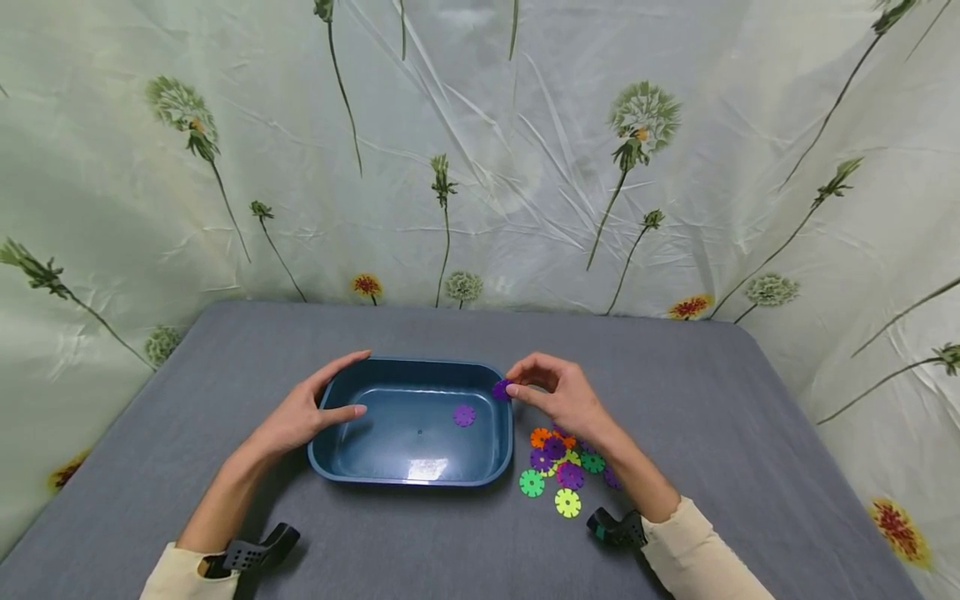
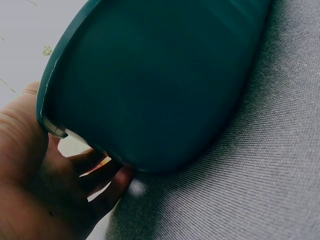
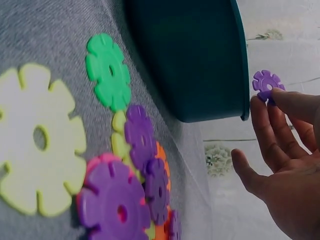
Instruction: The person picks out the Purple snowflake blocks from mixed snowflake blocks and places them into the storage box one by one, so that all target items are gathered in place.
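A blue plastic basin (image 1: 420,481) stands on the table with one purple notched disc (image 1: 464,415) lying inside. My left hand (image 1: 303,410) holds the basin's left end, thumb over the rim and inside; in the left wrist view the fingers (image 2: 112,187) reach along its outer wall. Between thumb and fingertips, my right hand (image 1: 561,393) pinches another purple notched disc (image 3: 267,82) at the basin's right rim. Below that hand lies a loose pile of notched discs, among them a green disc (image 1: 532,483), a yellow disc (image 1: 567,503) and an orange disc (image 1: 540,438).
A grey cloth covers the table (image 1: 420,542). Behind it hangs a pale curtain (image 1: 495,167) printed with dandelions. The right forearm passes over the pile's right side and hides part of it. Each wrist carries a black camera mount (image 1: 258,550).
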Demonstrator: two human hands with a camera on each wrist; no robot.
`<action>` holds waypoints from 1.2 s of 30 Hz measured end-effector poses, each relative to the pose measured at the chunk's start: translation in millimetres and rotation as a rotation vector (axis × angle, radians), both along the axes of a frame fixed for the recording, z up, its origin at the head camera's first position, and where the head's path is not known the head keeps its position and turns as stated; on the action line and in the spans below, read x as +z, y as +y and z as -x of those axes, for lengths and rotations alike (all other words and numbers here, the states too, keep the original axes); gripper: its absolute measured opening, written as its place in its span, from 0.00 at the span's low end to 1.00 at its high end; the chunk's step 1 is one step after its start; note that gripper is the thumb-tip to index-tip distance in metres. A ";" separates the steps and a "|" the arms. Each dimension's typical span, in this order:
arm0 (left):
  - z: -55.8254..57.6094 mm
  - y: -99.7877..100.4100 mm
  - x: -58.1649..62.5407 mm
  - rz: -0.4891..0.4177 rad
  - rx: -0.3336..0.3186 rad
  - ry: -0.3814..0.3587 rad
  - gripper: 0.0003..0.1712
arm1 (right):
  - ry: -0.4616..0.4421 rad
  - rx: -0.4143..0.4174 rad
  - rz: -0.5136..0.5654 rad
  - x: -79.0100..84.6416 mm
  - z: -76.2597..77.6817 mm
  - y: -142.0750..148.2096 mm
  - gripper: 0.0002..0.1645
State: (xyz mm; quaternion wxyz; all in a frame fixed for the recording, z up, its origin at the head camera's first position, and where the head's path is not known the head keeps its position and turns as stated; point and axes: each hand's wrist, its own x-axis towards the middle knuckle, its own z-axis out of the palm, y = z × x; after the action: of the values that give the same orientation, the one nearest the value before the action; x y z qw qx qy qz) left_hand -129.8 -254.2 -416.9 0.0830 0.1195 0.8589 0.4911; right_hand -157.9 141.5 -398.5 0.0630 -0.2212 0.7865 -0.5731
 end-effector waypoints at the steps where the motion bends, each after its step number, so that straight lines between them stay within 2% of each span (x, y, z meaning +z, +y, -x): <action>1: 0.0 0.0 0.0 0.000 0.000 0.001 0.45 | 0.006 0.007 0.003 -0.1 -0.1 -1.1 0.08; 7: -0.5 -0.5 -0.6 0.008 0.001 0.004 0.45 | 0.011 0.041 0.010 -1.0 -1.2 -7.8 0.07; 18: -1.0 -1.0 -1.0 0.007 -0.007 0.013 0.45 | 0.012 0.091 -0.046 -2.6 -2.2 -18.3 0.06; 25: -7.0 -4.5 -1.4 0.012 0.001 0.015 0.45 | 0.030 0.132 -0.094 -3.4 -6.6 -27.9 0.05; 36: -0.9 -0.5 1.1 0.000 0.009 -0.002 0.45 | 0.039 0.133 -0.164 0.0 -7.0 -30.2 0.05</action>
State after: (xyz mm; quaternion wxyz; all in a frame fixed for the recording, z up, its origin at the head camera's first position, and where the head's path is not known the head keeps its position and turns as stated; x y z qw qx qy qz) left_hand -128.9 -254.7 -415.8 0.0818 0.1151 0.8594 0.4914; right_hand -150.9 111.3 -398.6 0.1037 -0.2781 0.8153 -0.4971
